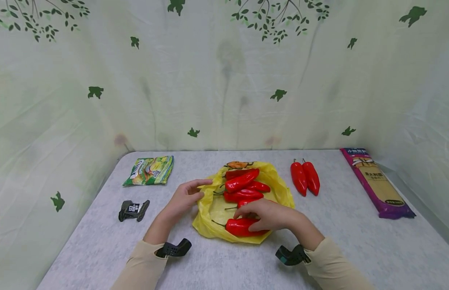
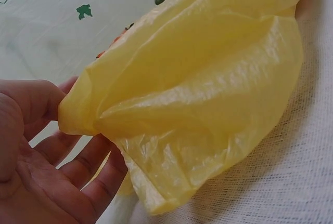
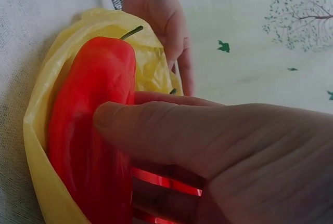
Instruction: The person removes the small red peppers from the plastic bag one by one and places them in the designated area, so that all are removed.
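A crumpled yellow plastic bag lies spread on the table with several glossy red peppers in its mouth, green stems pointing left. My right hand grips the nearest red pepper, thumb on one side and fingers on the other. In the right wrist view that pepper lies just inside the bag's rim. At the bag's left rim, my left hand has thumb and index finger apart. The left wrist view shows that hand touching the bag, some fingertips hidden behind the plastic.
Two more red peppers lie to the right of the bag. Farther right is a purple pasta packet. At left are a green and yellow Lay's chip bag and a small black packet. A patterned curtain hangs behind the table.
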Action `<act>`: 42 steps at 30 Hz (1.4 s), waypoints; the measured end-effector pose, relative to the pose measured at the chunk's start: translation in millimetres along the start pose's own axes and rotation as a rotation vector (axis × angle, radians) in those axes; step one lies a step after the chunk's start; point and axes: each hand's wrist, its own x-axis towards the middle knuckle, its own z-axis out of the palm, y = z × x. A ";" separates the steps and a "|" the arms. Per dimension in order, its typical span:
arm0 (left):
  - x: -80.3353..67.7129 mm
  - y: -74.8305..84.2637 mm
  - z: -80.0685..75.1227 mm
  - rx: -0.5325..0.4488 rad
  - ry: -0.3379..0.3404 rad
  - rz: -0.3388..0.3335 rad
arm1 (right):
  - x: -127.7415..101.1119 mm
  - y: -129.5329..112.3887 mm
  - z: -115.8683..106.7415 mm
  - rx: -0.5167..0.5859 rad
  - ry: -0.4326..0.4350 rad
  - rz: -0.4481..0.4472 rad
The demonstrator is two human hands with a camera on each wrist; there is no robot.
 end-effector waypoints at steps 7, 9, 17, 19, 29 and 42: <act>0.6 -1.7 -0.2 -0.005 0.011 0.012 | -2.9 1.3 -5.0 -0.020 0.045 -0.013; 0.9 -2.5 -0.4 -0.002 0.015 0.013 | -3.6 2.1 -6.3 -0.024 0.060 -0.022; 1.1 -1.8 -0.1 0.004 0.014 0.018 | -7.5 3.3 -12.9 -0.014 0.132 -0.026; 0.6 -1.7 0.2 0.017 0.015 0.018 | -8.9 3.7 -14.8 0.006 0.143 -0.017; 0.6 -3.1 -0.3 0.005 0.011 0.039 | -25.1 9.6 -35.2 0.082 0.250 0.000; 0.5 -4.0 -0.5 -0.017 0.005 0.034 | -39.6 18.9 -51.9 0.171 0.367 0.020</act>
